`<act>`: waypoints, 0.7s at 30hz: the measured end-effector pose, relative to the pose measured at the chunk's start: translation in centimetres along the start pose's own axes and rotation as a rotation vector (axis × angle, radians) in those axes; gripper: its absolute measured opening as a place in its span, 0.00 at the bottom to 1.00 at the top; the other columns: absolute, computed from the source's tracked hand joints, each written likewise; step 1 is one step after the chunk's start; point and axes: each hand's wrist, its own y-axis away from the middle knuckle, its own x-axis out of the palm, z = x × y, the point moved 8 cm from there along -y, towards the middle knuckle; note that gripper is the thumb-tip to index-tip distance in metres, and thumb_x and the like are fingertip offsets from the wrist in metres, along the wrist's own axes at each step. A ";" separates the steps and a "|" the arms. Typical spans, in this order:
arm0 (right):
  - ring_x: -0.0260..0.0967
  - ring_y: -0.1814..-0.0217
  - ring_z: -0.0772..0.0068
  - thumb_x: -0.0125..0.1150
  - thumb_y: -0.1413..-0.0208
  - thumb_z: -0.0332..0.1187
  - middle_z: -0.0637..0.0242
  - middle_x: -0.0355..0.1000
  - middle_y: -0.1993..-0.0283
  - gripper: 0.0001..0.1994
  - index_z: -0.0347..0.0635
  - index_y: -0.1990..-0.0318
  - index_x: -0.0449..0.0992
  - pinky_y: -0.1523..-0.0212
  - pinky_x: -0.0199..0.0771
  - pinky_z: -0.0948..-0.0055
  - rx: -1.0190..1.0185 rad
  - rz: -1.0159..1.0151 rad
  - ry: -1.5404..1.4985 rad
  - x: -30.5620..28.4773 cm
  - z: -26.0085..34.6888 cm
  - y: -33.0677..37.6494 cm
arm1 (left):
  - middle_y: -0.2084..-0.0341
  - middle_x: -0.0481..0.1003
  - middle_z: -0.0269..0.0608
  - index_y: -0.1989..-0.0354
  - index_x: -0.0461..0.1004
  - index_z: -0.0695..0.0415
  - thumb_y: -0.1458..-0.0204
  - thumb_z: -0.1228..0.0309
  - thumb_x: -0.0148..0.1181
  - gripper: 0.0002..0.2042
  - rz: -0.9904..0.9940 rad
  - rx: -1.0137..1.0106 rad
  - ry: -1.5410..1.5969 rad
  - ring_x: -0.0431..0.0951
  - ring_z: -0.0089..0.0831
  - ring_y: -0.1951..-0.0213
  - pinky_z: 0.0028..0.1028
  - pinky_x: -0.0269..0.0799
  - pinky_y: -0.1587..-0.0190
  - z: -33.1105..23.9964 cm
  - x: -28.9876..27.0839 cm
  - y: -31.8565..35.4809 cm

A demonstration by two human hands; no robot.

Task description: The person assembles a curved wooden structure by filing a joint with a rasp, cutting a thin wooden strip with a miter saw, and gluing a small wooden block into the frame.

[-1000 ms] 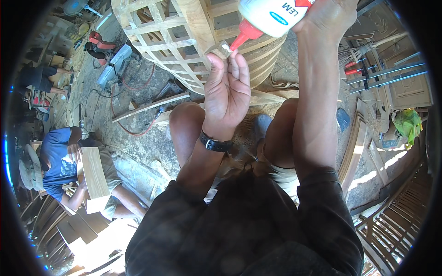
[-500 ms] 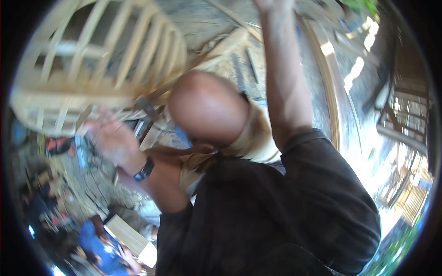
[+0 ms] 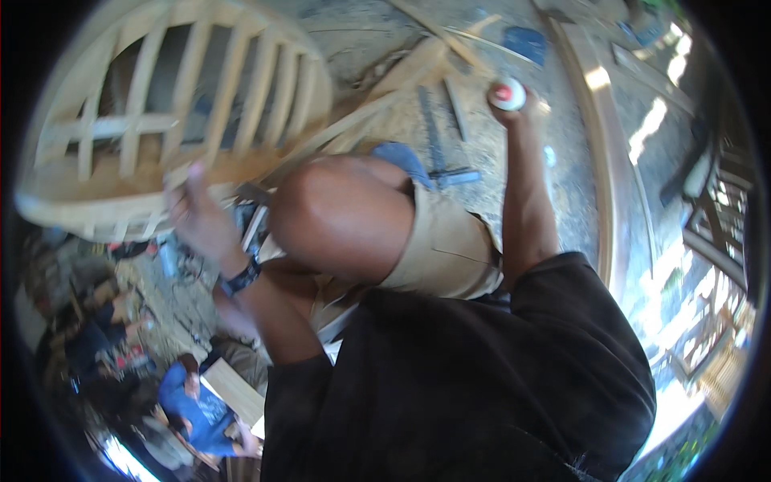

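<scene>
A white bottle with a red tip [image 3: 507,95] sits in my right hand [image 3: 516,117], fingers wrapped round it, with that arm stretched out over the floor. On the other side, my left hand [image 3: 197,215], wearing a dark wristwatch [image 3: 241,277], is raised by the lower rail of a curved wooden frame [image 3: 80,191]. Motion smears its fingers, so whether they touch the rail or grip a small pale piece beside it cannot be told. Pale slats [image 3: 229,84] span the frame's rounded opening. My bent knee [image 3: 337,213] lies between the two hands.
A dark L-shaped tool [image 3: 456,177] and a dark strip [image 3: 455,110] lie on the dusty floor beyond my knee. A long wooden beam [image 3: 593,136] runs along the right. At lower left, a person in blue [image 3: 189,410] sits by a pale board [image 3: 233,386].
My right hand, cut off at the top edge before, has come down into view with the bottle. My left hand has shifted slightly right, and its fingers look less spread. The view has shifted too.
</scene>
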 end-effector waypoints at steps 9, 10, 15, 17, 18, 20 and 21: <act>0.61 0.45 0.37 0.56 0.42 0.38 0.36 0.56 0.44 0.17 0.33 0.52 0.71 0.52 0.84 0.45 0.166 -0.207 0.002 -4.2 -1.2 -3.2 | 0.68 0.78 0.44 0.57 0.76 0.64 0.45 0.70 0.66 0.12 -0.022 0.151 -0.092 0.77 0.31 0.65 0.31 0.72 0.57 2.6 5.2 -3.0; 0.62 0.45 0.37 0.56 0.42 0.39 0.36 0.55 0.43 0.18 0.32 0.51 0.71 0.53 0.85 0.46 0.126 -0.213 0.037 -3.8 -1.6 -2.3 | 0.68 0.78 0.44 0.57 0.76 0.64 0.45 0.70 0.66 0.12 -0.040 0.149 -0.109 0.77 0.31 0.65 0.31 0.72 0.57 3.0 5.1 -3.2; 0.63 0.45 0.35 0.56 0.41 0.38 0.36 0.58 0.45 0.21 0.30 0.46 0.68 0.54 0.88 0.50 0.191 -0.272 -0.112 -5.4 0.8 -4.3 | 0.62 0.76 0.56 0.55 0.75 0.67 0.44 0.73 0.63 0.12 -0.136 0.211 -0.226 0.77 0.47 0.59 0.40 0.71 0.52 3.9 5.3 -4.5; 0.63 0.44 0.34 0.56 0.41 0.37 0.35 0.58 0.45 0.22 0.29 0.45 0.67 0.54 0.88 0.51 0.196 -0.253 -0.108 -5.3 1.1 -4.5 | 0.61 0.76 0.56 0.55 0.75 0.68 0.44 0.73 0.63 0.12 -0.163 0.192 -0.285 0.77 0.47 0.60 0.39 0.71 0.53 4.2 5.0 -4.7; 0.63 0.43 0.33 0.56 0.40 0.37 0.34 0.58 0.45 0.23 0.27 0.44 0.67 0.54 0.88 0.51 0.200 -0.232 -0.109 -5.0 1.2 -4.6 | 0.61 0.76 0.55 0.55 0.75 0.68 0.44 0.73 0.62 0.12 -0.166 0.149 -0.245 0.77 0.47 0.61 0.39 0.71 0.54 4.6 4.8 -4.9; 0.63 0.43 0.32 0.56 0.41 0.36 0.33 0.57 0.44 0.23 0.26 0.44 0.66 0.55 0.89 0.52 0.218 -0.255 -0.113 -5.1 1.2 -4.5 | 0.62 0.76 0.55 0.55 0.75 0.67 0.44 0.72 0.62 0.12 -0.171 0.102 -0.205 0.77 0.47 0.61 0.39 0.71 0.54 5.1 4.6 -5.0; 0.63 0.43 0.32 0.56 0.41 0.36 0.31 0.57 0.44 0.24 0.25 0.43 0.66 0.55 0.89 0.54 0.235 -0.277 -0.123 -5.2 1.1 -4.4 | 0.70 0.74 0.47 0.60 0.74 0.67 0.42 0.72 0.61 0.09 -0.181 0.146 -0.237 0.73 0.36 0.68 0.35 0.70 0.59 4.7 4.6 -5.0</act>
